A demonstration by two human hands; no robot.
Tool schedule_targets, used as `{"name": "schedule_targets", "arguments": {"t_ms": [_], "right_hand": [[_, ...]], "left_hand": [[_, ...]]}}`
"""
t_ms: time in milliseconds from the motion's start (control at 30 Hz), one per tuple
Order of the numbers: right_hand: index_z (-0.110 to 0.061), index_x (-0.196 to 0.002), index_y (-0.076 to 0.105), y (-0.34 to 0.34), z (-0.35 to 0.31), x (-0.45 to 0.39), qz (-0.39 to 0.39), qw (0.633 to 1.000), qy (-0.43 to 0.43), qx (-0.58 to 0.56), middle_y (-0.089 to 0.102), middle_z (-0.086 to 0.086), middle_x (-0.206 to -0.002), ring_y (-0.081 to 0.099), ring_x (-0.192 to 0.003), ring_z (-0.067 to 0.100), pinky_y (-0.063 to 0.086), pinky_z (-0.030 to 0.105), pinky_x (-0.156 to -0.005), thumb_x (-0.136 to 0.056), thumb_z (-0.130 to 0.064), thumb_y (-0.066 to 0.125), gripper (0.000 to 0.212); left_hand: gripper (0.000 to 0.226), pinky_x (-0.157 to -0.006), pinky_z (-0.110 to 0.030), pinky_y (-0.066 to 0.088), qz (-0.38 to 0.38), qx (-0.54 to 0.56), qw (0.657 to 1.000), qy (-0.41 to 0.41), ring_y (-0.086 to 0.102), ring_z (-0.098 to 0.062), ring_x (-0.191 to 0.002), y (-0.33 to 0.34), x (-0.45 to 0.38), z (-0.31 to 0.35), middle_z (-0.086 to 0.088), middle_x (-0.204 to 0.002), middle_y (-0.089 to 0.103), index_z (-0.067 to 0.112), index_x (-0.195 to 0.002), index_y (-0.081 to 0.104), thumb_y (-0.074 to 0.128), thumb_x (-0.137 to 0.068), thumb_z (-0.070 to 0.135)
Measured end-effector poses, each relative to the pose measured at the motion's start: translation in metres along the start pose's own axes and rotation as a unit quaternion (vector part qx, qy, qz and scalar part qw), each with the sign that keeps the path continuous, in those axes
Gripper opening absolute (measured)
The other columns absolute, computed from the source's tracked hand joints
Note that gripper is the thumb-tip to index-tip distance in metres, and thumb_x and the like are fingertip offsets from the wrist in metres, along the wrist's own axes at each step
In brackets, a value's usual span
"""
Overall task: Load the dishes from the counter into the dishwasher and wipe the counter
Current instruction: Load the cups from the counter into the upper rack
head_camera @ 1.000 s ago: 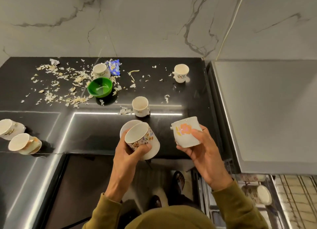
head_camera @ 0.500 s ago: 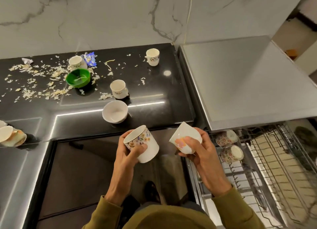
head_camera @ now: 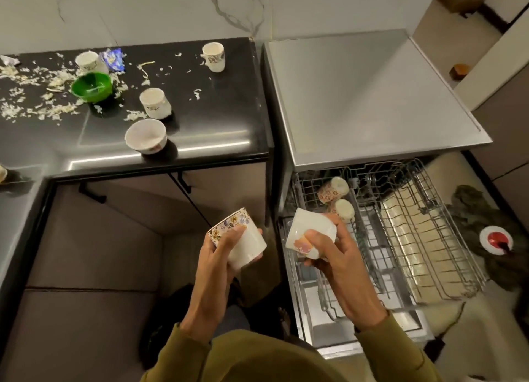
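Observation:
My left hand (head_camera: 217, 255) grips a white cup with a floral rim (head_camera: 243, 244), tilted, in front of the cabinet below the counter. My right hand (head_camera: 332, 255) grips a white cup with an orange flower (head_camera: 309, 234), tipped over, above the left edge of the pulled-out wire dishwasher rack (head_camera: 415, 238). Two floral cups (head_camera: 333, 190) lie on their sides in the rack's back left corner. On the black counter (head_camera: 217, 124) stand a white bowl (head_camera: 146, 137), a green bowl (head_camera: 91, 87) and three white cups (head_camera: 154, 102), (head_camera: 213, 56), (head_camera: 88, 62).
Pale food scraps (head_camera: 34, 95) and a blue wrapper (head_camera: 113, 59) litter the counter's left part. The dishwasher's steel top (head_camera: 372, 95) lies right of the counter. A dark cloth with a round red and white thing (head_camera: 495, 240) lies on the floor right of the rack.
Both hands have carried their cups down and right from the counter's front edge to the rack. The right-hand cup has tipped over. The view has swung right, showing the rack.

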State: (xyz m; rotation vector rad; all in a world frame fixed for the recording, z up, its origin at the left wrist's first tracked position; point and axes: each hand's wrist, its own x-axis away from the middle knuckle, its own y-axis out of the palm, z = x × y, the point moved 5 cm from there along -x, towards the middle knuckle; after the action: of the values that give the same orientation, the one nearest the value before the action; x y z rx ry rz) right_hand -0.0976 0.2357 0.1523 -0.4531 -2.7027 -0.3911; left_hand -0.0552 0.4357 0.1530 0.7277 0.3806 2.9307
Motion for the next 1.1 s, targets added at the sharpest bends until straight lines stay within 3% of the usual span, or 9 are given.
{"name": "schedule_targets", "arguments": {"t_ms": [133,433,633,900,1100], "right_hand": [[-0.031,-0.122,0.058,-0.02,0.014,0.028,0.016,1.0,0.01,0.014,0.066,-0.001,-0.114,0.068,-0.102,0.021,0.057,0.034,-0.076,-0.066,-0.044,0.079,0.061],[-0.026,-0.121,0.051,-0.038,0.041,0.075,0.105,0.994,0.021,0.021,0.066,0.004,-0.11,0.068,-0.092,0.017,0.055,0.026,-0.068,-0.06,-0.041,0.088,0.073],[-0.029,-0.122,0.05,-0.052,0.045,0.096,0.14,0.989,-0.006,0.05,0.063,0.0,-0.116,0.065,-0.101,0.02,0.057,0.03,-0.071,-0.061,-0.037,0.083,0.069],[-0.036,-0.12,0.048,-0.102,0.046,0.087,0.153,0.986,-0.004,0.071,0.058,-0.003,-0.12,0.063,-0.106,0.018,0.06,0.036,-0.079,-0.061,-0.038,0.085,0.069],[-0.032,-0.119,0.046,-0.169,0.038,0.05,0.144,0.985,0.006,0.096,0.056,-0.001,-0.119,0.062,-0.102,0.018,0.06,0.038,-0.081,-0.07,-0.018,0.086,0.065]], "left_hand": [[0.084,-0.085,-0.039,0.059,-0.017,0.001,1.0,-0.018,0.067,-0.028,-0.113,0.009,0.017,-0.012,-0.016,-0.123,0.068,0.01,-0.137,0.05,0.076,-0.067,0.05],[0.08,-0.082,-0.035,0.059,-0.083,0.016,0.995,-0.051,0.066,-0.03,-0.115,0.009,0.038,-0.036,-0.018,-0.124,0.067,0.01,-0.137,0.05,0.074,-0.069,0.046],[0.072,-0.092,-0.041,0.055,-0.123,-0.013,0.99,-0.071,0.065,-0.027,-0.118,0.018,0.053,-0.047,-0.013,-0.124,0.069,0.016,-0.134,0.052,0.066,-0.073,0.052],[0.068,-0.09,-0.039,0.049,-0.109,-0.022,0.99,-0.084,0.066,-0.026,-0.114,0.052,0.065,-0.064,-0.012,-0.119,0.072,0.019,-0.126,0.058,0.063,-0.07,0.058],[0.06,-0.088,-0.039,0.053,-0.062,-0.005,0.993,-0.1,0.067,-0.029,-0.113,0.102,0.059,-0.084,-0.016,-0.118,0.071,0.015,-0.122,0.063,0.067,-0.074,0.051]]}}
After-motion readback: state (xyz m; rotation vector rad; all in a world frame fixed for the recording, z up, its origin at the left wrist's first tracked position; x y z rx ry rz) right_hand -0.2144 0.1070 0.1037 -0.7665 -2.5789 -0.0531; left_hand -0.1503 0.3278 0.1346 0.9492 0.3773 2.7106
